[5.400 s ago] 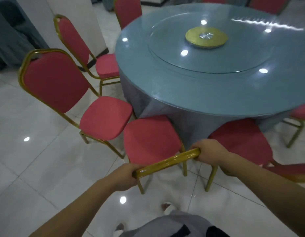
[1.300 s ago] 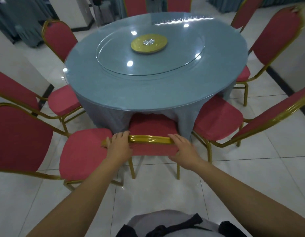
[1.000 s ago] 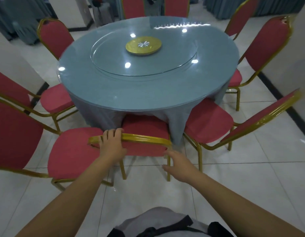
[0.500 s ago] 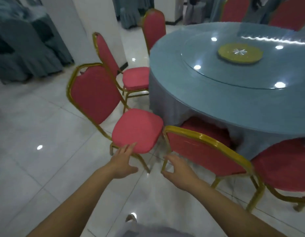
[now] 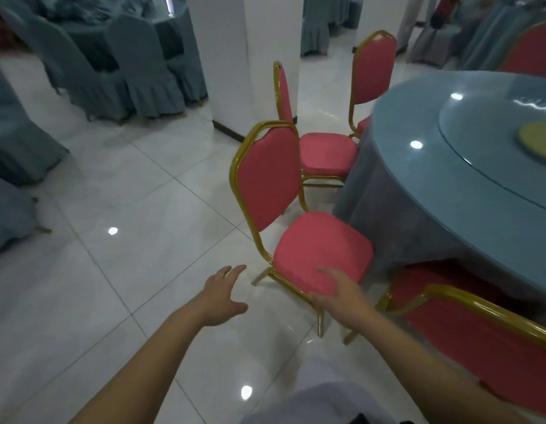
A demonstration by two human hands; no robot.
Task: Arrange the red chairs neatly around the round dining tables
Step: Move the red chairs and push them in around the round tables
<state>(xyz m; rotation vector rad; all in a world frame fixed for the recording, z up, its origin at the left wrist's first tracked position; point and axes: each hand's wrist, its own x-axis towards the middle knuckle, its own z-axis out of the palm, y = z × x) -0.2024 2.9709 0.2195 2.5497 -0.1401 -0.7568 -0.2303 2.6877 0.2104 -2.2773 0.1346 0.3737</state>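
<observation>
— Where's the table?
— The round dining table [image 5: 449, 185] fills the right side, under a blue cloth [image 5: 388, 215].
— And the chair?
— A gold-framed red chair [image 5: 271, 179] stands left of it, seat just beside the cloth.
— Your hands?
— Both spread open, holding nothing. My right hand [image 5: 342, 293] is over the seat's near edge; whether it touches, I can't tell. My left hand [image 5: 219, 298] hovers above the floor [image 5: 112, 286].

Both hands are off the tucked-in chair [image 5: 455, 332] now. The left hand [image 5: 222, 298] and right hand [image 5: 342, 293] reach, fingers spread, toward the neighbouring chair [image 5: 268, 179].
</observation>
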